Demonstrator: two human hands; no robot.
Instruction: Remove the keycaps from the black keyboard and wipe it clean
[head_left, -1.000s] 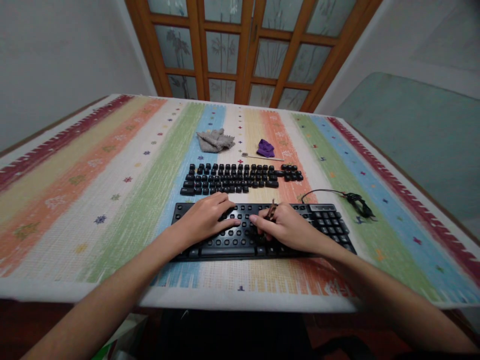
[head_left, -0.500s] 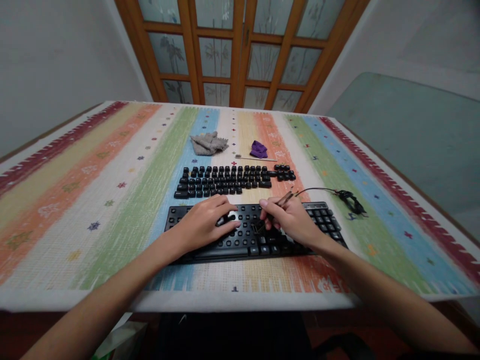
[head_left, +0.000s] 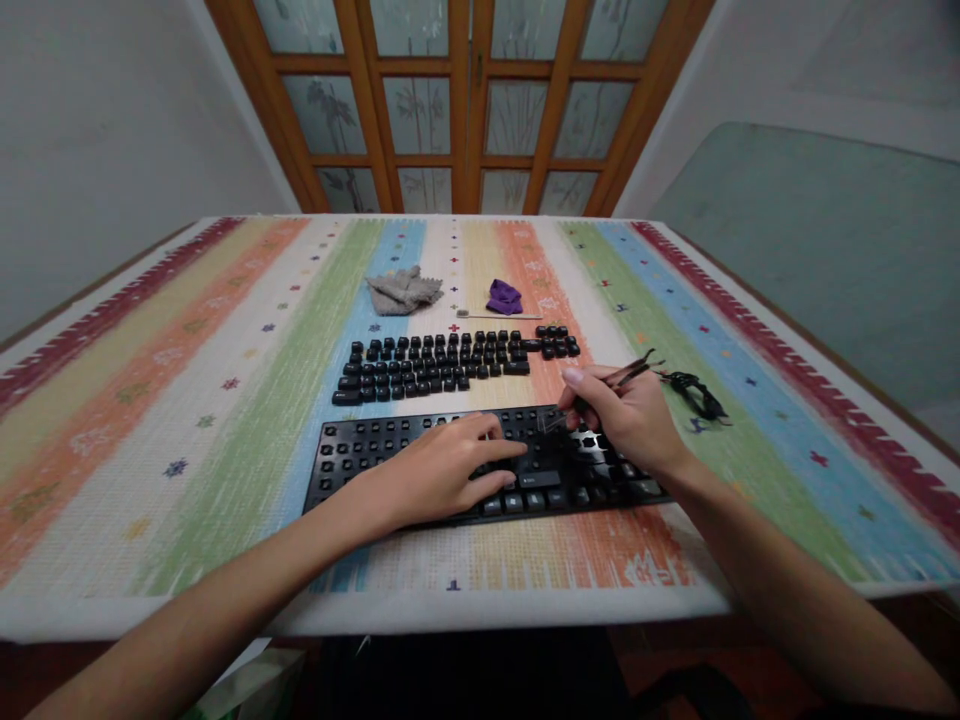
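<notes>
A black keyboard point(head_left: 367, 445) lies before me, many of its keycaps off on the left and middle, so bare switch posts show. Across its middle rests my left hand point(head_left: 457, 465), fingers apart and stretched to the right, with nothing seen between them. My right hand point(head_left: 619, 405) is closed on a thin wire keycap puller point(head_left: 626, 370); the puller's wire end is over the keyboard's upper middle, and two prongs stick out past the hand. Whether the wire end touches a key, I cannot tell. Behind the keyboard, loose black keycaps point(head_left: 435, 365) lie in rows.
At the back are a crumpled grey cloth point(head_left: 405, 290), a purple cloth point(head_left: 504, 297) and a thin brush point(head_left: 499, 315). A bundled black cable point(head_left: 697, 395) lies right of my right hand. The striped tablecloth point(head_left: 247, 450) covers the table.
My right hand has moved right and slightly up with the keycap puller. My left hand has slid right along the keyboard, its fingers now further stretched. The view has shifted a little.
</notes>
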